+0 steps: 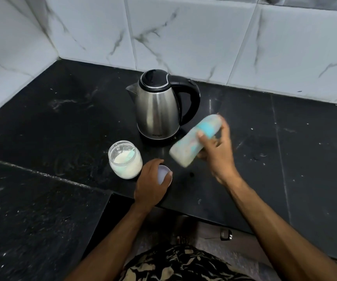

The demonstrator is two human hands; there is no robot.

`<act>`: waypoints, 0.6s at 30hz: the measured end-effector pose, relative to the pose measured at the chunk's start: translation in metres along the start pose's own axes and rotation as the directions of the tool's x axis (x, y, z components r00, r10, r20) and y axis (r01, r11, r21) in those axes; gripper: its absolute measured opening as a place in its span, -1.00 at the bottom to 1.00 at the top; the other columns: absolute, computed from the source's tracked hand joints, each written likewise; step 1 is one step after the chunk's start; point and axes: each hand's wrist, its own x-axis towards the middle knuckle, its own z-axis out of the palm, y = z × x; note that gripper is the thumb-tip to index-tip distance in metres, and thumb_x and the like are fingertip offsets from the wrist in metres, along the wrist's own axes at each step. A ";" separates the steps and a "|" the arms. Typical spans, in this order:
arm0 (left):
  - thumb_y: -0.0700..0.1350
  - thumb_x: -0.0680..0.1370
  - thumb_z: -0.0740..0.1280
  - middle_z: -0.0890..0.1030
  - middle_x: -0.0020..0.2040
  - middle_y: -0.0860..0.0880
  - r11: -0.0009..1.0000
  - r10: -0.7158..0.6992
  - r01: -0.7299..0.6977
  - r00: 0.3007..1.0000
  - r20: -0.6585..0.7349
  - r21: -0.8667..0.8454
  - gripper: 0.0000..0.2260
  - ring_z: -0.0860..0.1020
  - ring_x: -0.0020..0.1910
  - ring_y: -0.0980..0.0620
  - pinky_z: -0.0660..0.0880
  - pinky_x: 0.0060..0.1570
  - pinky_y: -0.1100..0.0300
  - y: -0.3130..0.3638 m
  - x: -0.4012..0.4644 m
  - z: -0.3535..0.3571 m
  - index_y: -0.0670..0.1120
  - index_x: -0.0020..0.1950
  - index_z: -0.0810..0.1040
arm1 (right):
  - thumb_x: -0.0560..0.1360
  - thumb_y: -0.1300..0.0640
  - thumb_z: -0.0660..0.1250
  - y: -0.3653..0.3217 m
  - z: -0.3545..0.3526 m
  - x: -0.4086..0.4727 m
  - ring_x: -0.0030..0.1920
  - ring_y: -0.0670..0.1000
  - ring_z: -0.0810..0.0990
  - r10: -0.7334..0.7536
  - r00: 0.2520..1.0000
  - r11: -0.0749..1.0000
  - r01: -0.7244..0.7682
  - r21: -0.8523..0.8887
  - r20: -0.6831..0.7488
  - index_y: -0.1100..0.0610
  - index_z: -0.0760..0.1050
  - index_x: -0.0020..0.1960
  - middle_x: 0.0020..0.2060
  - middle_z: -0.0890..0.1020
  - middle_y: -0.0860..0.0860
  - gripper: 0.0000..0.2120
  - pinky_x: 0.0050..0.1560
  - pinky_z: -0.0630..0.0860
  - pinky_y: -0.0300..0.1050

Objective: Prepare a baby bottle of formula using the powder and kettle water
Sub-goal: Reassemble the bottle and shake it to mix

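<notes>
My right hand (pixel 219 151) grips a baby bottle (pixel 192 141), pale with blue-green marks, tilted on its side in the air and blurred by motion, just right of the kettle. The steel kettle (pixel 157 106) with a black lid and handle stands on its base at the back of the black counter. An open glass jar (pixel 125 159) holds white powder with a pale green scoop inside it. My left hand (pixel 150 184) rests on the counter right of the jar, fingers curled around a round pale lid (pixel 163 174).
The black stone counter (pixel 62 122) meets white marble-pattern wall tiles (pixel 183 37) behind and at the left. The counter's front edge steps back in front of me. A small dark object (pixel 226 234) lies on the floor below.
</notes>
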 end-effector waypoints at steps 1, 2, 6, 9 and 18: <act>0.14 0.49 0.36 0.57 0.22 -0.04 1.000 0.001 -0.001 1.000 0.021 0.007 -0.54 0.50 0.21 0.02 0.36 0.27 0.28 -0.003 0.002 0.000 -0.12 0.27 0.52 | 0.46 0.16 0.44 0.003 0.002 -0.008 -0.09 -0.01 0.70 0.033 0.991 0.996 -0.022 -0.086 0.129 -0.06 0.24 0.42 -0.01 0.68 0.03 -0.38 -0.22 0.65 -0.03; 0.11 0.47 0.42 0.57 0.21 -0.03 1.000 0.000 0.000 0.999 0.045 0.015 -0.54 0.51 0.19 0.02 0.42 0.26 0.20 -0.007 0.003 0.002 -0.12 0.27 0.52 | 0.42 0.16 0.46 0.005 0.004 -0.015 -0.05 0.04 0.70 0.073 0.967 0.987 -0.034 -0.160 0.243 -0.07 0.25 0.42 0.05 0.65 0.12 -0.33 -0.20 0.65 -0.04; 0.12 0.49 0.36 0.56 0.24 -0.02 1.000 -0.010 0.010 1.000 -0.007 0.002 -0.54 0.47 0.24 0.05 0.37 0.31 0.22 -0.003 0.000 0.001 -0.12 0.28 0.52 | 0.49 0.22 0.42 0.001 -0.001 -0.003 -0.11 -0.02 0.69 -0.006 1.000 0.999 0.007 -0.033 0.029 -0.03 0.29 0.40 -0.08 0.69 -0.03 -0.44 -0.27 0.65 -0.05; 0.18 0.51 0.28 0.56 0.26 -0.01 1.000 -0.016 0.016 1.000 -0.020 -0.007 -0.52 0.46 0.26 0.07 0.32 0.30 0.30 0.004 -0.002 -0.001 -0.11 0.29 0.52 | 0.54 0.16 0.37 -0.002 -0.008 0.009 -0.08 0.02 0.67 -0.006 0.989 0.984 0.032 0.174 -0.146 0.04 0.24 0.44 -0.12 0.67 -0.09 -0.47 -0.23 0.67 0.03; 0.13 0.51 0.32 0.57 0.24 -0.04 1.000 -0.011 0.011 1.000 -0.021 -0.005 -0.54 0.47 0.24 0.04 0.26 0.30 0.38 0.000 -0.001 0.001 -0.14 0.28 0.52 | 0.54 0.20 0.39 0.005 -0.006 0.003 -0.12 -0.04 0.68 0.009 0.996 1.000 -0.007 0.029 -0.086 0.01 0.25 0.43 -0.14 0.69 -0.10 -0.46 -0.21 0.63 0.06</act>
